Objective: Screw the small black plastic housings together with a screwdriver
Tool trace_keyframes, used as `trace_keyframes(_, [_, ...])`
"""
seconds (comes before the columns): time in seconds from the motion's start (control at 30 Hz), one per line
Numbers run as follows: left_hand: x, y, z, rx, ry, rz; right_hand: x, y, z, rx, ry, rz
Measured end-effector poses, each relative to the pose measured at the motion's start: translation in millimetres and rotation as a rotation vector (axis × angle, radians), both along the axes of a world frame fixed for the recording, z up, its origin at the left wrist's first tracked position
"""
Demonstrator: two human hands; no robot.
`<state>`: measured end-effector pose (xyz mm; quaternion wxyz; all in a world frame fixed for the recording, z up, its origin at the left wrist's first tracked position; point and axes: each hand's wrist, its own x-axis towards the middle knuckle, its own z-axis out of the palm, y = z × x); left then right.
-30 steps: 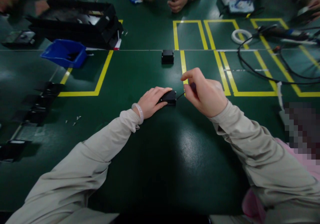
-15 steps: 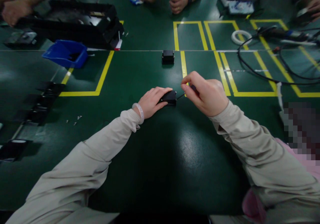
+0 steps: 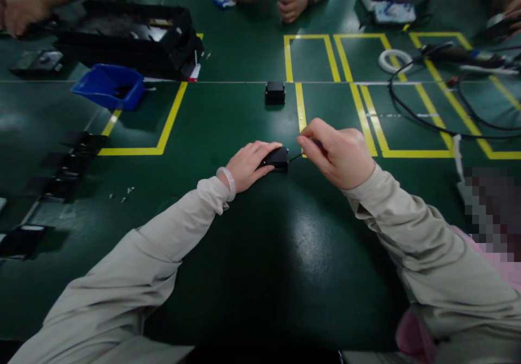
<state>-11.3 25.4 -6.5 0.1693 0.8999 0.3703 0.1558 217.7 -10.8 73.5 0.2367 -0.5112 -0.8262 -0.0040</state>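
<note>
A small black box [image 3: 277, 159] rests on the green table in the middle of the head view. My left hand [image 3: 249, 166] grips it from the left, fingers over its far side and thumb at its near side. My right hand [image 3: 336, 149] is closed around a screwdriver [image 3: 296, 157], whose handle is mostly hidden in the fingers. The thin dark shaft points left, and its tip meets the right side of the box. Beyond my hands, a second black box [image 3: 275, 93] stands on the table.
Small screws [image 3: 129, 190] lie at the left, near a row of black parts [image 3: 67, 171]. A blue bin [image 3: 109, 87] and a large black frame [image 3: 134, 38] stand farther back. White tape roll [image 3: 394, 61] and black cable [image 3: 411, 115] lie right. Other people's hands are across the table.
The whole view has shifted very slightly. My hands, the box and the screwdriver keep nearly the same places. Across the table, a person's hand with an orange-tipped tool has moved a little.
</note>
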Motion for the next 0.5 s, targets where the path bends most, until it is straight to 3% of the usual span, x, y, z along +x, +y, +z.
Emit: trace_keyframes(0.5, [0.8, -0.4, 1.7, 0.004, -0.006, -0.006, 0.0, 0.1, -1.0, -0.014, 0.003, 0.010])
